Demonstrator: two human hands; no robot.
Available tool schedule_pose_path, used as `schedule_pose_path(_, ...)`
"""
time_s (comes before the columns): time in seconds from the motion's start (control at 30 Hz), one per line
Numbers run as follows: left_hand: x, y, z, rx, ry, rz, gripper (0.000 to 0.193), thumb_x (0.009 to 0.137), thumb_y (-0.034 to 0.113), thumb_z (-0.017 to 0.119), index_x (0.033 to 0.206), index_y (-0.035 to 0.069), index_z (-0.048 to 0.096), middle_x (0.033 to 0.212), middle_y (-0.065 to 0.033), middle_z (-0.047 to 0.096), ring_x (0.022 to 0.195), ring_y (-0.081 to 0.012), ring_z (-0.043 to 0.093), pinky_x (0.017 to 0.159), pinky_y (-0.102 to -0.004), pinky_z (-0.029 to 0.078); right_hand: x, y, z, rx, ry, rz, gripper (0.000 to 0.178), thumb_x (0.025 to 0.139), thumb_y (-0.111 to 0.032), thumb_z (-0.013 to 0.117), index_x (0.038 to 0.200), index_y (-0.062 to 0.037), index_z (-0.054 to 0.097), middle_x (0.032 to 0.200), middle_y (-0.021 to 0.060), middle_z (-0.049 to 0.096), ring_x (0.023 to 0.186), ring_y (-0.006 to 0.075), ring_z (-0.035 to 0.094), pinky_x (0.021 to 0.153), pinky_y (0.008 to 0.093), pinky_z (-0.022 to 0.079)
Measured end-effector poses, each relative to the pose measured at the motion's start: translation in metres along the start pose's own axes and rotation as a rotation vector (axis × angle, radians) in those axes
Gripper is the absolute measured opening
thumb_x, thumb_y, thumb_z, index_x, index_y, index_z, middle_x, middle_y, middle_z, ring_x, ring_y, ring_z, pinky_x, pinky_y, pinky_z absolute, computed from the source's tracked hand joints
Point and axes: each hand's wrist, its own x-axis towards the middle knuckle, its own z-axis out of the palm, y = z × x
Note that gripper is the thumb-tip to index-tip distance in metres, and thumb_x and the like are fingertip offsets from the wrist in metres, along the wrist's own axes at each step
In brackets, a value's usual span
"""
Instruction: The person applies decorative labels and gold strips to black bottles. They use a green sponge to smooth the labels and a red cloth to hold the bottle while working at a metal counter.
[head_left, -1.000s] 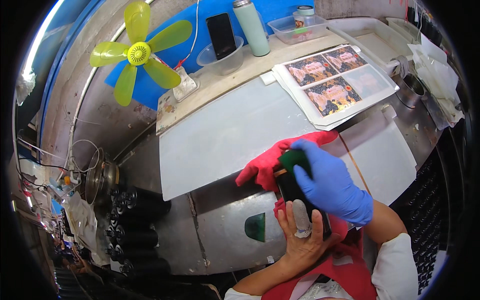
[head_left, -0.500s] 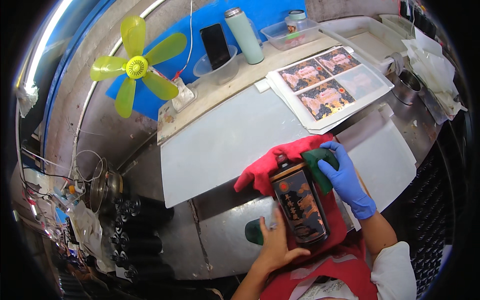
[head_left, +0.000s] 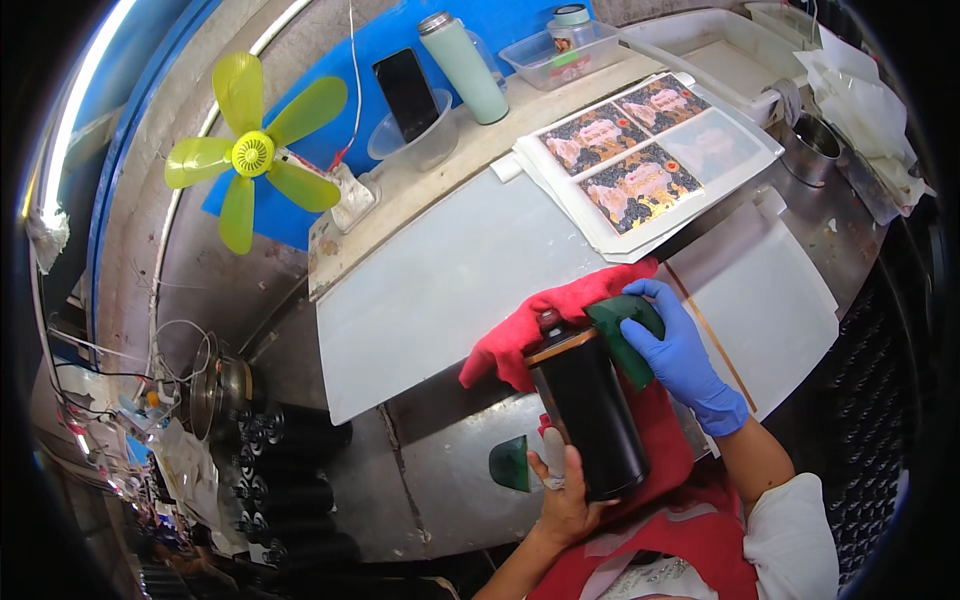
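Observation:
A black bottle (head_left: 590, 420) lies tilted on a red cloth (head_left: 505, 350), its neck pointing away from me and a plain dark side facing up. At its lower left, my left hand (head_left: 568, 505) grips the base end; pale wraps cover some fingertips. In a blue glove, my right hand (head_left: 680, 350) is closed on a dark green flexible scraper (head_left: 625, 335), held against the bottle's upper right by the shoulder. A second green scraper piece (head_left: 508, 463) lies on the metal table left of my left hand.
Printed decal sheets (head_left: 640, 150) rest on a pale board (head_left: 430, 290). Behind stand a phone (head_left: 405, 95) in a plastic bowl, a green flask (head_left: 465, 70) and a yellow-green fan (head_left: 252, 153). Several black bottles (head_left: 290, 490) line the left; a metal cup (head_left: 810, 150) stands right.
The bottle has been turned, so its printed face has given way to a plain black side. My left hand has closed in on the bottle from the left. The scraper stays in my right hand.

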Motion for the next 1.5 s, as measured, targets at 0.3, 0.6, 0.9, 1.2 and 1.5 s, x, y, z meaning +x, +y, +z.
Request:
schedule_pose_path(0.3,0.047,0.051,-0.016,0.511,-0.068,0.124,0.088,0.067,0.047,0.075,0.134,0.001,0.04,0.139,-0.0326,0.03,0.134,-0.0476,0.02,0.108,-0.0569,0.002,0.003,-0.055,0.03,-0.367,-0.128,-0.205,0.035,0.084,-0.019,0.059,0.115,-0.0088,0.048,0.091,0.0212,0.062,0.084,0.0397,0.061,0.071,0.0414,0.05)
schedule_pose_path(0.6,-0.001,0.008,-0.009,-0.083,-0.109,-0.214,0.111,0.07,0.036,0.077,0.14,-0.012,0.005,0.138,-0.0398,0.022,0.128,-0.0541,0.025,0.108,-0.0555,0.006,0.005,-0.003,-0.001,-0.074,0.003,-0.151,0.036,0.084,-0.018,0.06,0.115,-0.0079,0.048,0.089,0.0193,0.062,0.083,0.0333,0.064,0.073,0.0371,0.051)
schedule_pose_path(0.9,0.023,0.022,-0.005,-0.085,-0.013,-0.023,0.1,0.071,0.003,0.074,0.141,-0.008,0.003,0.123,-0.0277,0.05,0.107,-0.0401,0.056,0.093,-0.0447,0.042,0.004,-0.018,-0.001,-0.191,-0.039,-0.097,0.033,0.085,-0.018,0.058,0.115,-0.0089,0.048,0.094,0.0171,0.063,0.085,0.0301,0.065,0.073,0.0366,0.051)
schedule_pose_path(1.2,0.016,0.021,-0.006,-0.27,-0.06,-0.166,0.094,0.08,0.002,0.06,0.138,-0.01,-0.014,0.101,-0.0123,0.065,0.088,-0.0232,0.064,0.072,-0.0296,0.051,-0.078,0.01,-0.137,0.335,0.428,0.364,0.017,0.084,-0.019,0.06,0.093,-0.0057,0.055,0.077,-0.0003,0.053,0.07,0.0084,0.052,0.065,0.021,0.042)
schedule_pose_path(1.5,0.018,0.024,-0.002,-0.281,0.048,-0.141,0.09,0.076,0.005,0.059,0.141,-0.012,-0.001,0.122,-0.0223,0.048,0.102,-0.0281,0.055,0.089,-0.0321,0.042,-0.174,0.071,-0.143,-0.005,0.606,0.785,0.035,0.082,-0.033,0.069,0.066,-0.0042,0.056,0.061,-0.0002,0.05,0.052,0.0074,0.044,0.047,0.0244,0.037)
